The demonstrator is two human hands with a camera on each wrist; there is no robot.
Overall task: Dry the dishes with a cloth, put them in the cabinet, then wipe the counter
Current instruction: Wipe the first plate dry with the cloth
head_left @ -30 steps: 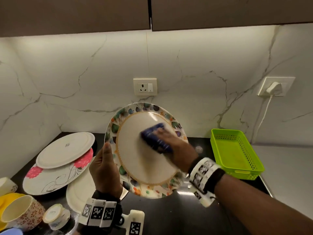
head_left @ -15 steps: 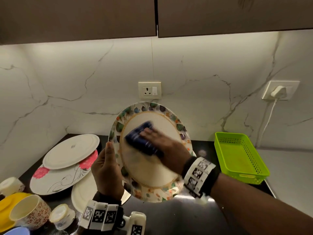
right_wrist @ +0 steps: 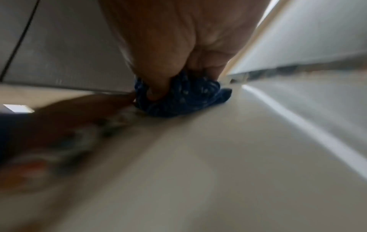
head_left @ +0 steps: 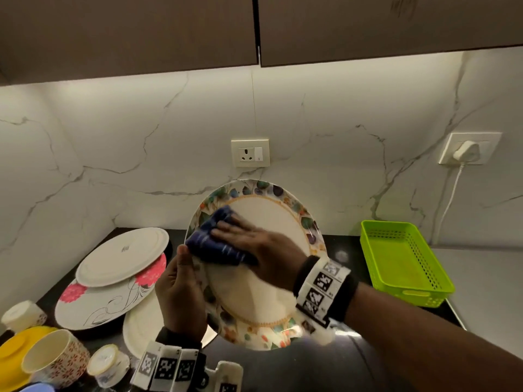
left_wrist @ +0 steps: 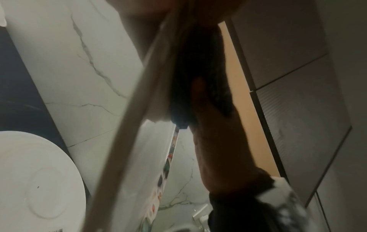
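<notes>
A cream plate with a floral rim [head_left: 268, 222] stands tilted over the black counter [head_left: 283, 369]. My left hand [head_left: 181, 281] grips its left edge, thumb on the front of the rim. My right hand [head_left: 243, 236] lies across the plate's upper left and presses a wadded dark blue cloth [head_left: 209, 246] against it. In the right wrist view the thumb digs into the blue cloth [right_wrist: 184, 100] on the plate's face [right_wrist: 198, 157]. The left wrist view shows the plate's edge [left_wrist: 127, 125] from behind, with the dark cloth [left_wrist: 190, 62] against it.
Stacked plates [head_left: 121, 256] lie at the left, one with pink flowers [head_left: 99, 301]. Cups [head_left: 53, 355] and a yellow bowl [head_left: 11, 352] sit at the front left. A green basket [head_left: 404, 258] stands at the right. Closed brown cabinet doors [head_left: 127, 29] hang overhead.
My right hand has slid the cloth from the plate's upper middle to its upper left rim, close to my left thumb. The left hand keeps its hold.
</notes>
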